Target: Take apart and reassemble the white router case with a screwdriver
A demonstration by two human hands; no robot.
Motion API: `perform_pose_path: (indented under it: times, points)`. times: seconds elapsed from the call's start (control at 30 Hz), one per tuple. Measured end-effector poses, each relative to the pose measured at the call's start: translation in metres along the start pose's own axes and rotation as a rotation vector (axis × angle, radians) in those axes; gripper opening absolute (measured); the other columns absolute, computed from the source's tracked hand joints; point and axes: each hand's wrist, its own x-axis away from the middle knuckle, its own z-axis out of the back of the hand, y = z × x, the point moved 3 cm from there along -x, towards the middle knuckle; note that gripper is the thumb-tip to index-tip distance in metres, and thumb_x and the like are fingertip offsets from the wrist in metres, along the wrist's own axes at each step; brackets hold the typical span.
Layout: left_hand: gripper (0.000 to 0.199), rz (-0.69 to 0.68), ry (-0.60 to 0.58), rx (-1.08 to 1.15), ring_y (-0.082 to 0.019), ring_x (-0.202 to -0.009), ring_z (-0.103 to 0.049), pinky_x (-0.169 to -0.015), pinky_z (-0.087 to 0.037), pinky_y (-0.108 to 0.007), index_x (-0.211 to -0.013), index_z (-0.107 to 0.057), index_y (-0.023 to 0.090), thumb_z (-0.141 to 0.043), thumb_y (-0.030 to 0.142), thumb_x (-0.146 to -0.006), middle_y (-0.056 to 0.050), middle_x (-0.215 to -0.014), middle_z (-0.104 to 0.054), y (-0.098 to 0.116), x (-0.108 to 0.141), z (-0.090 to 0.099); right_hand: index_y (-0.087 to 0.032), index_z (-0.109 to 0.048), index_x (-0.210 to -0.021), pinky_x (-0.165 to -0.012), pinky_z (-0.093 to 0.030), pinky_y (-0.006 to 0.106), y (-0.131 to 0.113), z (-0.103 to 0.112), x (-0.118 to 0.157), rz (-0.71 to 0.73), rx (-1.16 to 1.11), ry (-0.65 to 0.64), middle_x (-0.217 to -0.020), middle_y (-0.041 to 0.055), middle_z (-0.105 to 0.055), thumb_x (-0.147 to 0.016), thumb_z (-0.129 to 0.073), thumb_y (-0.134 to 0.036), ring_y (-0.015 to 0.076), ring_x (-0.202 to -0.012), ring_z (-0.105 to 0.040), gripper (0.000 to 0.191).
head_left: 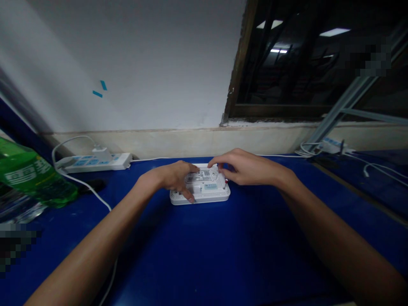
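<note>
A flat white plastic device (212, 196) with rounded corners, vent holes and printed labels lies on the blue tabletop (204, 246). Across its left part is my left hand (174, 176), thumb on the near edge and fingers toward the far side, gripping it. My right hand (240, 166) is at the far right corner, index finger bent onto the top face and the other fingers curled in. What those curled fingers hold, if anything, is too small to make out. A thin pale wire loop and a small red-tipped part (226, 182) show beside them.
At the back left, a white power strip (95, 162) holds a plugged-in adapter (101, 153), whose white cable (92, 191) runs forward. A green bottle (35, 174) lies at the left. More cables (309, 148) and a metal frame (341, 106) stand at the right, by the window.
</note>
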Motion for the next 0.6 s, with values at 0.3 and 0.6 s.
perform_pose_path:
  times: [0.3,0.6]
  points:
    - [0.110,0.017,0.016,-0.015,-0.030,-0.124,-0.055,-0.105,-0.041,-0.037,-0.146,-0.043,0.021,-0.086,0.061,-0.053,-0.011,-0.142,-0.055,-0.0009,0.0001,-0.0003,-0.019,-0.073,-0.105,-0.065,-0.040,0.027,0.0037,-0.0014,-0.0007,-0.038,-0.012,-0.009,-0.076,0.0047,-0.072,-0.095,-0.051,-0.030,0.0160,-0.066,-0.061,0.027]
    - [0.109,0.011,0.020,-0.005,-0.031,-0.123,-0.055,-0.104,-0.042,-0.037,-0.145,-0.045,0.020,-0.087,0.059,-0.052,-0.012,-0.142,-0.054,0.0005,0.0008,0.0003,-0.021,-0.073,-0.110,-0.065,-0.040,0.027,-0.0014,0.0023,0.0018,-0.021,0.008,0.011,-0.089,0.0053,-0.074,-0.085,-0.064,-0.031,0.0168,-0.073,-0.062,0.028]
